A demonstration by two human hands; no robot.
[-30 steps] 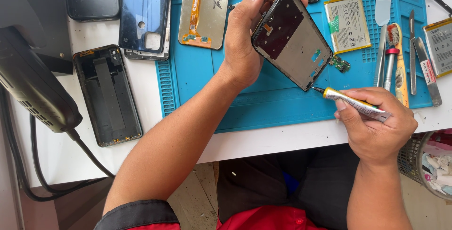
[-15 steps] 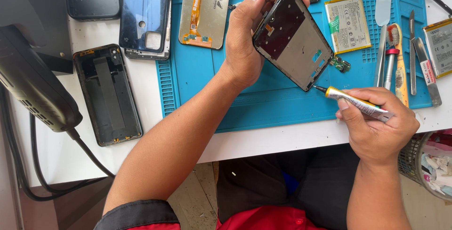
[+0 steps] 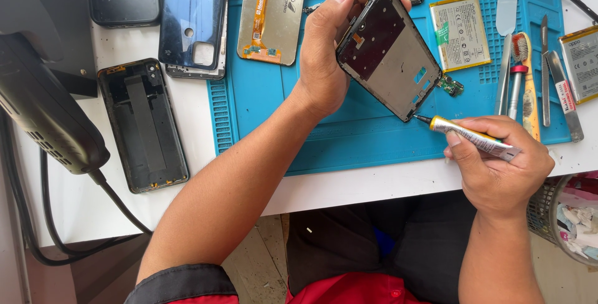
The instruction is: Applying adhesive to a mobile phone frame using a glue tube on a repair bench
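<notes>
My left hand grips a dark phone frame by its top end and holds it tilted above the blue work mat, inner side facing me. My right hand squeezes a small glue tube with a yellow collar. Its thin nozzle touches the lower corner of the frame. A small green circuit part lies on the mat just right of that corner.
On the mat lie a display panel with an orange flex cable, a battery, and several hand tools. Left on the white table are a black back shell, a blue back cover, and a black cabled device. A basket sits lower right.
</notes>
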